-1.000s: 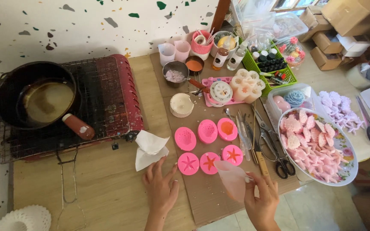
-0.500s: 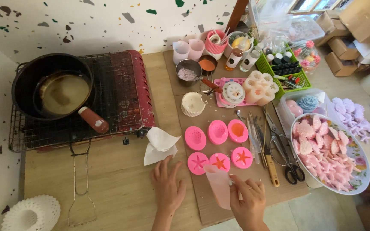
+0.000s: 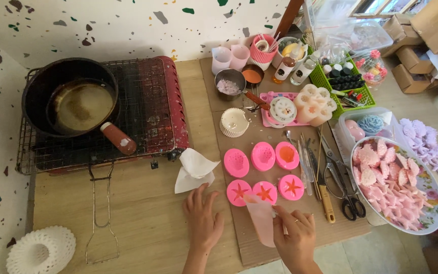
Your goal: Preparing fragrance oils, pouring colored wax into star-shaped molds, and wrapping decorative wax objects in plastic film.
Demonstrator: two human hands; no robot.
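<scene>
Since a second ago the right hand (image 3: 296, 238) has carried the pale pink silicone cup (image 3: 260, 219) leftward and tipped it, so its rim now sits at the near edge of the middle starfish mould (image 3: 265, 192) instead of hanging off to the right of the row. That grip is closed around the cup's lower side, thumb and fingers pinching the soft wall, and the cup leans away from the palm toward the moulds. Just left of the grip, the left hand (image 3: 202, 219) lies flat and open on the desk (image 3: 143, 218), holding nothing, its fingertips close to the left starfish mould (image 3: 239, 192) and a crumpled white tissue (image 3: 194, 170) beyond them. Past the cup's rim stand three more pink moulds, the right one (image 3: 287, 155) showing orange filling; to the right of the grip lie scissors (image 3: 348, 195) and thin tools, and further right a floral plate (image 3: 434, 210) heaped with pink cast pieces. Far up and to the left a dark pan (image 3: 69, 96) sits on a wire rack. To pour well, I judge the cup's lip should stay directly over the star cavity, the squeeze gentle so the soft wall forms a narrow spout, and the left hand could steady the mould against sliding on the cardboard.
</scene>
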